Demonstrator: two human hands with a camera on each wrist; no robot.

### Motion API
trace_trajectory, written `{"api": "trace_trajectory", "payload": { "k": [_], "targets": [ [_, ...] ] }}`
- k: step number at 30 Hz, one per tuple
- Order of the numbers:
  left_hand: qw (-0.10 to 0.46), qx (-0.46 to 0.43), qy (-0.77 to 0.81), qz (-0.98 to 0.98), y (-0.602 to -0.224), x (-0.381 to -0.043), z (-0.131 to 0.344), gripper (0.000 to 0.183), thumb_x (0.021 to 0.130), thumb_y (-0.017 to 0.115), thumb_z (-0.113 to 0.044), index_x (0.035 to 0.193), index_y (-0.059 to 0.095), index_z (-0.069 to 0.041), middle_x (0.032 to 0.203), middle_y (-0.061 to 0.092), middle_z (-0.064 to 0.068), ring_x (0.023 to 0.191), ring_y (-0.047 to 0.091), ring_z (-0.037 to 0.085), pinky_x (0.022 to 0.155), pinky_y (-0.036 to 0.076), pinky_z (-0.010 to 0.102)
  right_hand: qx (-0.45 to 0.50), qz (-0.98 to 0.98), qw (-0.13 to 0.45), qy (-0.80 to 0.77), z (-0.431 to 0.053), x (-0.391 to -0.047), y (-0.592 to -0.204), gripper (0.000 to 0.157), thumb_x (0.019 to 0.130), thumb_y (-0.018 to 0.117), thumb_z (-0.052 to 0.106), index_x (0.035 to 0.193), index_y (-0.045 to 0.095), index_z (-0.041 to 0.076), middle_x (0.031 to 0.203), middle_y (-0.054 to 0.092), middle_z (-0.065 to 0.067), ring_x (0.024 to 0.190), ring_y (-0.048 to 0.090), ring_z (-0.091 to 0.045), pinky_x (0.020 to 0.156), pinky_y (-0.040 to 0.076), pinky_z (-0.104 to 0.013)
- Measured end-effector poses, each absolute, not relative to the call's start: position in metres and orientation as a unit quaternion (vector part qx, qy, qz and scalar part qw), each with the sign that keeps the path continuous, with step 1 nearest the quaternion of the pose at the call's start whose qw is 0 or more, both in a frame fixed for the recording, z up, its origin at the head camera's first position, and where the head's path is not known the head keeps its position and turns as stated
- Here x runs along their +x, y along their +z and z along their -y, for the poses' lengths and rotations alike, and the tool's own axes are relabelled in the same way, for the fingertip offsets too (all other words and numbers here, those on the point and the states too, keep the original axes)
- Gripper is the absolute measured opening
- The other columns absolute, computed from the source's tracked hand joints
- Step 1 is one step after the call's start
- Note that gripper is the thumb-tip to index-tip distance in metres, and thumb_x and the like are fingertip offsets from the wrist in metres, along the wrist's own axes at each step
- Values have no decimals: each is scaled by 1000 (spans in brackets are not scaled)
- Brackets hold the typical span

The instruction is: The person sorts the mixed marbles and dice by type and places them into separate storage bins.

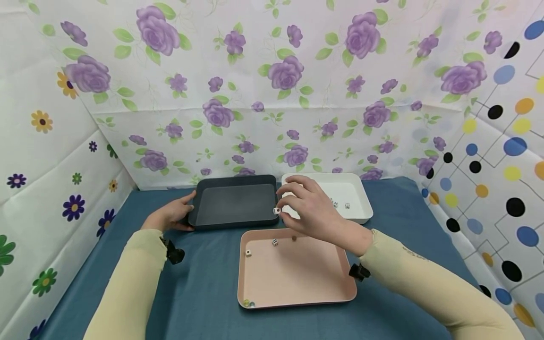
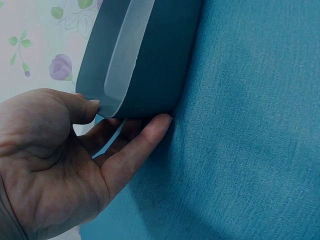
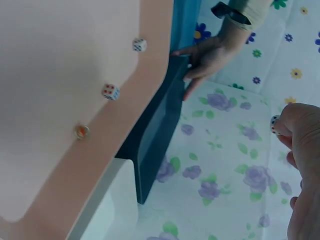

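My right hand [image 1: 312,208] pinches a small white die [image 1: 277,211] between thumb and index finger, above the dark tray's near right corner. At the left end of the dark grey tray [image 1: 238,225], my left hand [image 1: 172,212] holds its side; in the left wrist view the thumb lies at the rim and the fingers reach along the outer wall. The pink tray [image 1: 297,278] in front has two white dice, one die [image 1: 248,253] near its left wall and another die [image 1: 275,242] near the far wall. A small round marble [image 3: 82,131] lies near them.
A white tray [image 1: 363,200] stands to the right of the dark one, with several white dice [image 1: 347,206] inside. Two glass marbles [image 1: 247,302] sit in the pink tray's near left corner. Blue cloth [image 1: 204,283] covers the table, and a flowered sheet [image 1: 255,118] hangs behind.
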State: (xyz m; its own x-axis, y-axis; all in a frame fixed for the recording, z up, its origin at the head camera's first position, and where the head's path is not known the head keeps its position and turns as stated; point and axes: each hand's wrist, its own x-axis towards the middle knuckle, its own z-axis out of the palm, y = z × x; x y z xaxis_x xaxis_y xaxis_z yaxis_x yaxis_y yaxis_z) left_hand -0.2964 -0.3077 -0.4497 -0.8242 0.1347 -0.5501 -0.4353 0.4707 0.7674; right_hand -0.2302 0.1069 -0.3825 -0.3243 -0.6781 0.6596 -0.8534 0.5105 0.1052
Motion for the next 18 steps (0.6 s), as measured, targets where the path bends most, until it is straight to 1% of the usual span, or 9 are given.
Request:
{"api": "trace_trajectory", "payload": {
  "k": [4,10,14,18],
  "targets": [
    [279,-93,505,-811,-451,-297,308,65,115,29,-16,163,-10,-36,165,-20,27,138,36,51,82,60,49,475,794,348,151,-113,-229,-375,13,86,82,18,96,74,15,119,65,-10,130,50,-36,115,37,-47],
    [279,-90,506,-811,-451,-296,309,65,115,29,-15,163,-10,-35,165,-20,26,138,36,52,81,60,49,465,788,363,178,-120,-228,-368,13,85,83,16,96,76,13,121,65,-11,132,48,-36,115,36,-48],
    [279,-90,506,-811,-451,-296,309,65,115,29,-16,163,-10,-36,165,-21,26,138,36,52,81,60,49,462,780,372,199,-123,-227,-367,14,84,83,14,96,76,13,121,66,-10,130,49,-36,114,36,-48],
    [279,-90,505,-812,-451,-296,308,65,115,29,-16,163,-9,-36,165,-21,25,136,38,51,81,60,49,465,771,377,219,-128,-227,-367,16,84,83,13,98,75,13,120,66,-10,127,50,-39,114,36,-48]
  ]
}}
